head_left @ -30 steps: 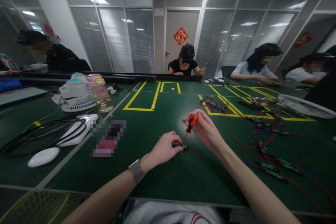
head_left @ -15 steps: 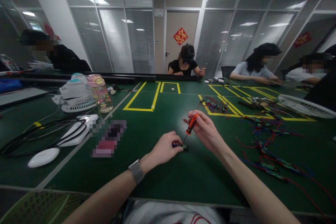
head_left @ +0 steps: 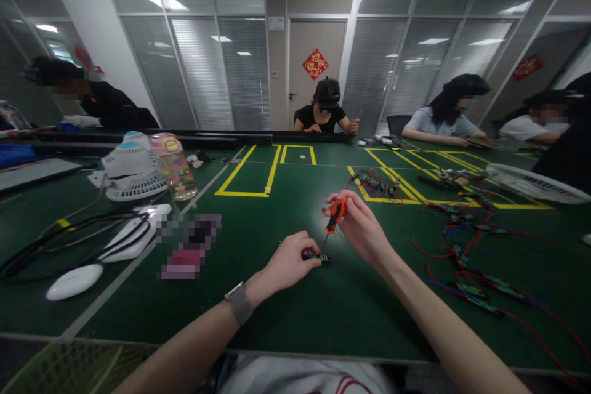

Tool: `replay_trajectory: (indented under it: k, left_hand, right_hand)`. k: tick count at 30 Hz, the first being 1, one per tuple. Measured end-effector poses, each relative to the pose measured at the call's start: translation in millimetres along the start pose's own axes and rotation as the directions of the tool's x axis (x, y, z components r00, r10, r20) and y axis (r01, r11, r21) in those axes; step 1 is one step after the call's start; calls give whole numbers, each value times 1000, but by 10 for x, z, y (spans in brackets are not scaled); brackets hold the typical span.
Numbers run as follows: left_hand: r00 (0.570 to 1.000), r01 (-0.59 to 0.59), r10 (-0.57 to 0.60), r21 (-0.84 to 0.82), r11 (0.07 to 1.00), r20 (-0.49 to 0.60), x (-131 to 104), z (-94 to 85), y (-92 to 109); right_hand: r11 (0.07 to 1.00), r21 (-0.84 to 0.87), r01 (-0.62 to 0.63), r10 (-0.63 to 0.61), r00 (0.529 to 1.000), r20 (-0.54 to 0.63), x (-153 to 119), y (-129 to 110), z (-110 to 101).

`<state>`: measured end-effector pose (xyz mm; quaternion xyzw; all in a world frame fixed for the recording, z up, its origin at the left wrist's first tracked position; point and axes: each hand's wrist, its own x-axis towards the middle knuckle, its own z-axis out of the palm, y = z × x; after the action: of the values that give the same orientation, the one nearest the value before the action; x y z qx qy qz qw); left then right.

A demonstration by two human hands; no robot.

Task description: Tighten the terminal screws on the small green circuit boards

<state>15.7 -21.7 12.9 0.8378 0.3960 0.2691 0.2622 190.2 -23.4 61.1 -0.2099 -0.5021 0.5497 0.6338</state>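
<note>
Gripping an orange-and-black screwdriver [head_left: 337, 213], the right hand [head_left: 359, 220] sits high; the low left hand [head_left: 294, 257] pinches a small green circuit board [head_left: 325, 259].

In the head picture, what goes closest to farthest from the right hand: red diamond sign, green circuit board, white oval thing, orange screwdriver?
1. Orange screwdriver: held in the right hand.
2. Green circuit board: lower down, by the screwdriver's tip.
3. White oval thing: left side of the table.
4. Red diamond sign: on the door beyond.
</note>
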Motion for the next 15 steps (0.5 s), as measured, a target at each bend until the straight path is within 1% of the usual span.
replay_trajectory:
  k: [4, 15]
  left_hand:
    - [1000, 0, 0, 9, 1000, -4, -1, -6, 15]
    - [1000, 8, -8, -15, 1000, -1, -5, -5, 0]
  right_hand:
    - [999, 38, 15, -16, 1000, 22, -3, -2, 8]
    - [1000, 14, -4, 4, 1000, 7, 2, 43, -18]
